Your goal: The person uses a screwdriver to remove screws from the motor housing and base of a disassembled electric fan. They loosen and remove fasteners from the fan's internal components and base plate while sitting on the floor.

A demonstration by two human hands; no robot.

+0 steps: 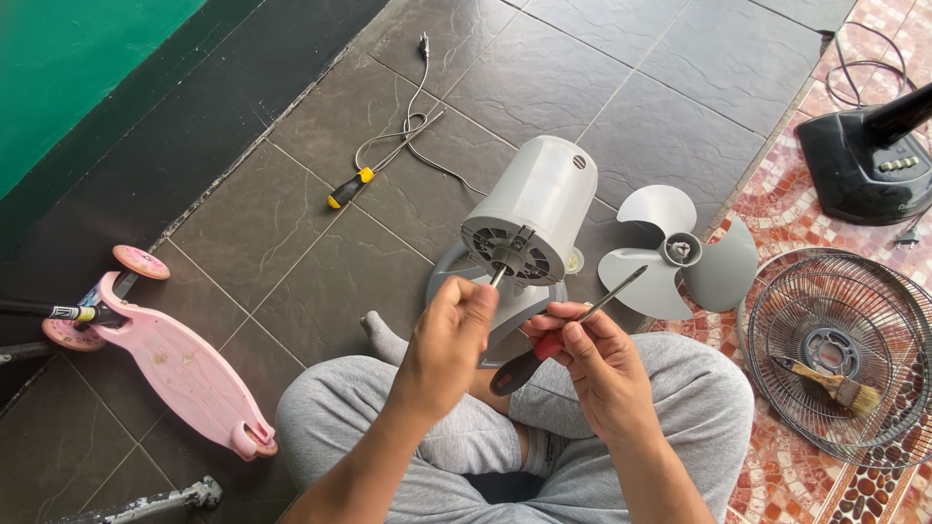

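- Shaft tip of the fan motor housing (pixel 539 209) hidden behind the left hand (pixel 449 340); fingertips pinch together right at the metal shaft, cannot tell whether a small part sits between them.
- Housing is grey, rounded, front vents facing the person, sitting on the floor (pixel 291 243) just past the crossed legs; its base mostly hidden behind both hands.
- Right hand (pixel 597 359) clamped on a red-and-black screwdriver (pixel 558 335); handle end sticks out toward the left hand, metal blade points up and right, tip near the fan blade (pixel 680 252).
- Hands close together, knuckles almost meeting, both raised above the lap; forearms come in from the bottom edge, elbows cut off.
- Left wrist bent forward, thumb and index meeting; right hand palm down, fingers wrapped over the handle.
- Grey three-lobed fan blade lies flat on the floor right of the housing, apart from it.
- Wire fan guard (pixel 840 354) at right edge, partly cut off, a paintbrush (pixel 835 383) lying in it.
- Black fan stand base (pixel 864 160) top right, cut off by the frame edge.
- Yellow-and-black screwdriver (pixel 349 187) lies beyond the housing beside a white power cord (pixel 413 126).
- Pink scooter (pixel 180 364) at left, handlebar end cut off.
- Object at bottom left edge too cut off to identify.
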